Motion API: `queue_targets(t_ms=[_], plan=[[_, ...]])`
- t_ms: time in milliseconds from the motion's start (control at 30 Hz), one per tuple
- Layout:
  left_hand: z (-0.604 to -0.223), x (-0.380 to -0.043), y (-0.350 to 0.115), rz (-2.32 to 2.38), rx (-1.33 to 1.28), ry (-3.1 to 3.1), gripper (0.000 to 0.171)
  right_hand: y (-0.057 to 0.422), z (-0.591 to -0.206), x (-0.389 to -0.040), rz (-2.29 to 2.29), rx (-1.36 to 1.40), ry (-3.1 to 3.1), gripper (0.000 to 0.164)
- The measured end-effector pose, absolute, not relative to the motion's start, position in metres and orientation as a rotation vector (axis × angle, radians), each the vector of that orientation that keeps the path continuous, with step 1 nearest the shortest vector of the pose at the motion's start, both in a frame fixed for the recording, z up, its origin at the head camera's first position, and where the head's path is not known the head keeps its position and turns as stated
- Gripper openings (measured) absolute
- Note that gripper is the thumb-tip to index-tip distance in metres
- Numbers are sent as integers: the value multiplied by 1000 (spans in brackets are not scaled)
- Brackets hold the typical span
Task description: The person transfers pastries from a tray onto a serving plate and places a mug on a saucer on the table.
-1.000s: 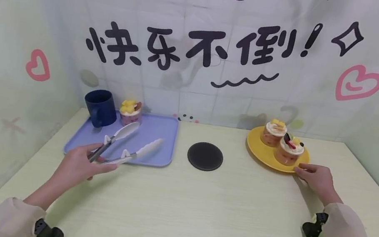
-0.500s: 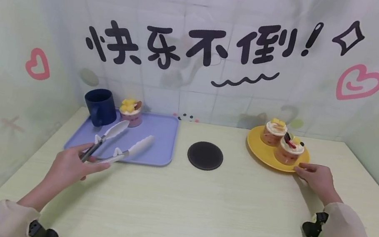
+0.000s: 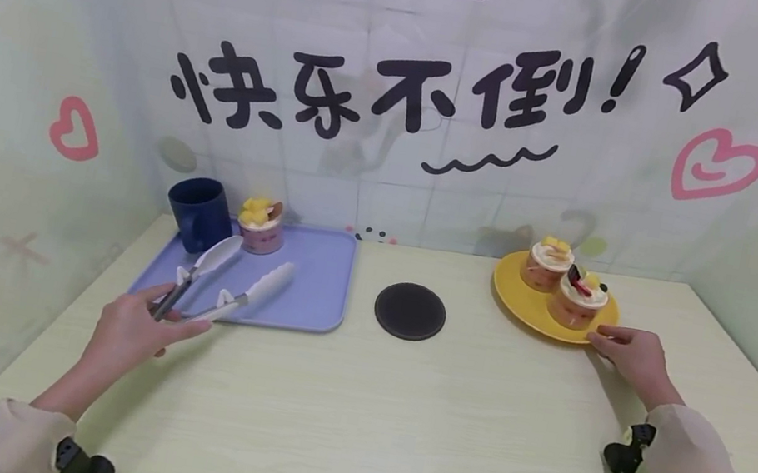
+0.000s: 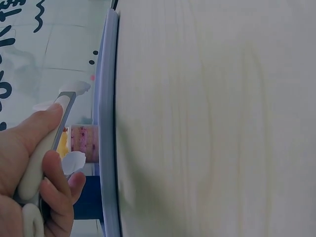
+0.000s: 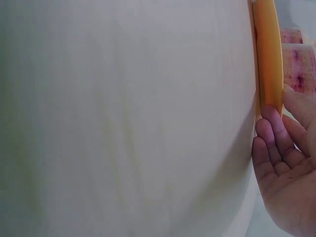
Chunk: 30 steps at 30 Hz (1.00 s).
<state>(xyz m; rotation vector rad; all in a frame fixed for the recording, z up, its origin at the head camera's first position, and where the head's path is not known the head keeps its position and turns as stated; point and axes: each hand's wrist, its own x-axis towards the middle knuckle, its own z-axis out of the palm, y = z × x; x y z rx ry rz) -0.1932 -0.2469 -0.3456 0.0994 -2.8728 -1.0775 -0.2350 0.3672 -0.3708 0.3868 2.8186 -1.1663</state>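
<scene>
In the head view my left hand grips a pair of tongs with white tips, its two arms spread apart with nothing between them. The tongs overlap the front of the lavender tray. Seen from the left wrist, thumb and fingers wrap the handles of the tongs. At the right, my right hand pinches the near rim of a yellow plate, thumb above and fingertips at its edge. Two dessert cups with cream and fruit toppings stand on that plate.
A dark blue mug and another dessert cup with yellow fruit stand at the tray's back left. A round black coaster lies between tray and plate. A printed wall covering borders the table's back edge.
My left hand has moved left and slightly toward me with the tongs, their tips swinging away from the tray's right side. The right hand and plate have stayed put.
</scene>
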Motion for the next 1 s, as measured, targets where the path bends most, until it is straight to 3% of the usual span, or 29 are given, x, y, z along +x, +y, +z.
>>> queue_targets(t_ms=[400,633,767,1000], plan=[[-349,-203,-247,-1066,133,-2859,94,368,-371,-235,-1167,385,2819,67],[-351,-210,-248,-1057,139,-2840,79,368,-371,-235,-1160,390,2828,67],[-353,-214,-246,-1053,141,-2838,82,369,-372,-235,-1161,384,2828,67],[-353,-220,-243,-1030,124,-2829,55,369,-373,-236,-1159,378,2828,68]])
